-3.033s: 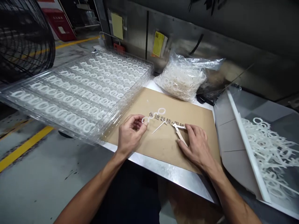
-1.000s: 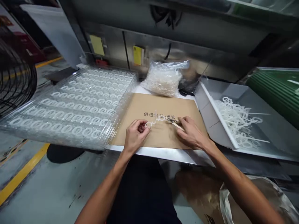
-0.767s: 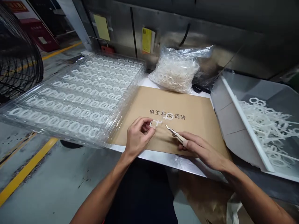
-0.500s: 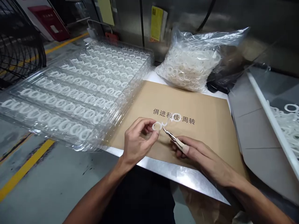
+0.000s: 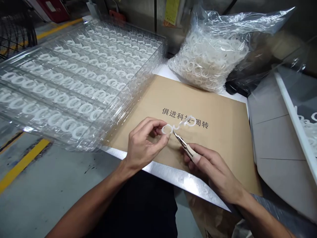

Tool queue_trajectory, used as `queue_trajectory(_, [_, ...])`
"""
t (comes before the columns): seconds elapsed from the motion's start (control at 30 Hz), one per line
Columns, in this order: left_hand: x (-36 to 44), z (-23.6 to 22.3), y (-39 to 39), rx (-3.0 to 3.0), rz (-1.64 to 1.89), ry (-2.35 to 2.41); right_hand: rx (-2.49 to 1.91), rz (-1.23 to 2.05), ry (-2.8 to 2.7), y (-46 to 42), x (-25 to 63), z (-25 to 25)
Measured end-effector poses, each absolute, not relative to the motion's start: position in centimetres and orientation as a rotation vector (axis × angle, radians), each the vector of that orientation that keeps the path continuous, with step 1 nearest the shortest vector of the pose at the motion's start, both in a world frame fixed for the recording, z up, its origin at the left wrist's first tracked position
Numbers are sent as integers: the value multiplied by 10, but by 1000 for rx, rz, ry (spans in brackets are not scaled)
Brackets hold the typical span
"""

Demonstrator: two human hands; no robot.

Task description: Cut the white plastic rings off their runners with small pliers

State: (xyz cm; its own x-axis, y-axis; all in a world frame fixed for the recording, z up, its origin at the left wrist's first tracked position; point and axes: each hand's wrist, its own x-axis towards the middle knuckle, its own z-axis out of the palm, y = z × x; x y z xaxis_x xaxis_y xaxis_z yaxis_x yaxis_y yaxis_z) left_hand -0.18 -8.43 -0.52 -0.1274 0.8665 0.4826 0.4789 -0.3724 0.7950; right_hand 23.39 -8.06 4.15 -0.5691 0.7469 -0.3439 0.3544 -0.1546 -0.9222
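Note:
My left hand [image 5: 146, 142] pinches a white plastic ring [image 5: 167, 129] between thumb and fingertips. A thin curved strip [image 5: 178, 125] runs from that ring to a second white ring [image 5: 190, 121], held above the brown cardboard. My right hand [image 5: 210, 165] is wrapped round a pair of cutting pliers [image 5: 185, 145] with pale handles. Their metal tips are right by the first ring, where the strip begins. Whether the jaws touch the plastic I cannot tell.
Beneath my hands lies a brown cardboard sheet [image 5: 223, 122] with printed characters. On the left, a clear plastic tray [image 5: 116, 109] holds rows of white rings. A clear bag of rings [image 5: 208, 59] stands at the back. An open box [image 5: 274, 132] with white parts is at the right.
The view has shifted slightly. My two hands, the joined rings and the pliers keep nearly the same arrangement, with the plier tips still at the strip beside the held ring.

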Motion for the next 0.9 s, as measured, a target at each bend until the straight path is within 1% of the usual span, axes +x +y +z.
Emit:
queue_trajectory(0.27, [0, -4, -84, 1830, 1518, 1489, -1293, 1812, -1675, -82, 234, 34])
queue_trajectory(0.9, [2, -2, -84, 1869, 1485, 1489, -1300, 1791, -1640, -83, 235, 29])
